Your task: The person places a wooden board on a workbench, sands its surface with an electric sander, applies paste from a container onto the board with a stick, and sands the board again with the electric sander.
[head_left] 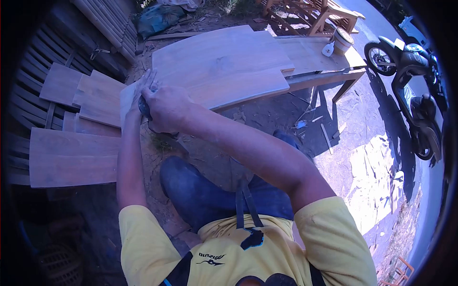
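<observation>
My left hand (139, 87) lies at the near left corner of a wide, pale wooden panel (214, 62), with its fingers stretched along the edge. Right beside it, my right hand (167, 108) is closed, its fingers wrapped round a small dark object (144, 106). That object sits between the two hands and is mostly covered, so its kind does not show. The panel is made of boards with stepped ends and rests on a low wooden bench (310, 78).
Several boards (71, 155) lean on a slatted wooden bench at left. A tub (341, 40) and a white bottle (328, 49) stand on the bench's far end. Wooden furniture (319, 16) is behind. A motorbike (415, 71) is parked at right. Wood scraps (327, 138) litter the ground.
</observation>
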Available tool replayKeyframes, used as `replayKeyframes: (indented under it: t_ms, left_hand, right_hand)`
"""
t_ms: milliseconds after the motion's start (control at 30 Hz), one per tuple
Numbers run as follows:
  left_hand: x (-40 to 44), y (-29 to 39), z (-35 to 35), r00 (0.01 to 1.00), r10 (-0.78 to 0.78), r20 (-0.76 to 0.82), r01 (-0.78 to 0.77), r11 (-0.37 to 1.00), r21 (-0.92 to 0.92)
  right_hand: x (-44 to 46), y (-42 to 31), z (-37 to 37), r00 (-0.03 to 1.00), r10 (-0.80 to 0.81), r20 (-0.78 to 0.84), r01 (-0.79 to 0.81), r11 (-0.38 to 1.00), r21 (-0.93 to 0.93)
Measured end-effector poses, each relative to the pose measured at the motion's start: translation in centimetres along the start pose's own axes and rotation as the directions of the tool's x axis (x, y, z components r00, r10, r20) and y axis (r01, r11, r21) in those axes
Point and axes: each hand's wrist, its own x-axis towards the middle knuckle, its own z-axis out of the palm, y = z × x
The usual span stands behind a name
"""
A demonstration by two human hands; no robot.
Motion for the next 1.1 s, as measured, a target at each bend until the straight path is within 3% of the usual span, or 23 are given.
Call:
replayKeyframes:
  t_ms: [100, 167, 200, 267, 400, 467, 500, 600, 667, 833, 900, 967, 1100]
  left_hand:
    - [0.5, 0.7, -0.3, 0.995, -0.09, 0.037, 0.091, 0.995, -0.032]
    - [0.0, 3.9, -1.7, 0.974, -0.217, 0.057, 0.215, 0.976, 0.04]
    - [-0.1, 4.0, -1.5, 0.973, -0.228, 0.041, 0.226, 0.973, 0.039]
    - [0.0, 3.7, -1.1, 0.966, -0.259, 0.014, 0.258, 0.965, 0.034]
    - [0.4, 2.8, -1.7, 0.97, -0.229, 0.079, 0.228, 0.974, 0.013]
    - [0.5, 1.4, -1.1, 0.971, -0.213, 0.113, 0.216, 0.976, -0.022]
    - [0.2, 1.1, -0.7, 0.992, -0.108, 0.067, 0.101, 0.99, 0.098]
    - [0.0, 0.6, -0.2, 0.998, 0.034, 0.052, -0.05, 0.937, 0.346]
    - [-0.2, 3.3, -2.7, 0.973, -0.205, 0.11, 0.197, 0.977, 0.079]
    - [-0.6, 1.9, -1.5, 0.984, -0.167, 0.059, 0.164, 0.985, 0.053]
    - [1.0, -0.9, 0.5, 0.998, -0.043, 0.041, 0.04, 0.996, 0.078]
    - [0.6, 2.5, -1.8, 0.966, -0.237, 0.105, 0.234, 0.971, 0.04]
    - [0.6, 1.5, -1.5, 0.985, -0.16, 0.064, 0.162, 0.986, -0.026]
  right_hand:
    - [-1.3, 3.7, -2.8, 0.998, 0.041, 0.044, -0.037, 0.996, -0.075]
    - [-1.9, 5.6, -5.1, 0.98, 0.194, 0.049, -0.186, 0.974, -0.131]
    - [-1.9, 6.8, -5.3, 0.987, 0.16, -0.031, -0.163, 0.962, -0.218]
    - [-1.0, 6.7, -5.4, 0.986, 0.163, 0.016, -0.156, 0.964, -0.214]
    - [1.1, 3.0, -3.4, 0.991, 0.084, 0.108, -0.07, 0.989, -0.13]
    - [2.7, 1.4, -0.3, 0.992, -0.076, 0.105, 0.085, 0.992, -0.089]
    - [2.9, 0.4, 0.2, 0.991, -0.075, 0.113, 0.084, 0.993, -0.084]
    - [3.5, -0.8, 0.5, 0.974, -0.128, 0.187, 0.153, 0.98, -0.129]
    - [2.8, 1.1, 0.2, 0.981, -0.172, 0.09, 0.18, 0.98, -0.082]
    - [1.4, 0.3, 0.1, 0.999, -0.029, 0.029, 0.031, 0.997, -0.069]
    - [0.1, -1.4, 1.7, 0.996, -0.071, -0.061, 0.068, 0.996, -0.055]
    - [-3.1, -2.7, 2.7, 0.99, -0.096, -0.099, 0.09, 0.994, -0.07]
    - [-9.1, -0.4, 1.4, 0.983, -0.039, -0.177, 0.018, 0.993, -0.118]
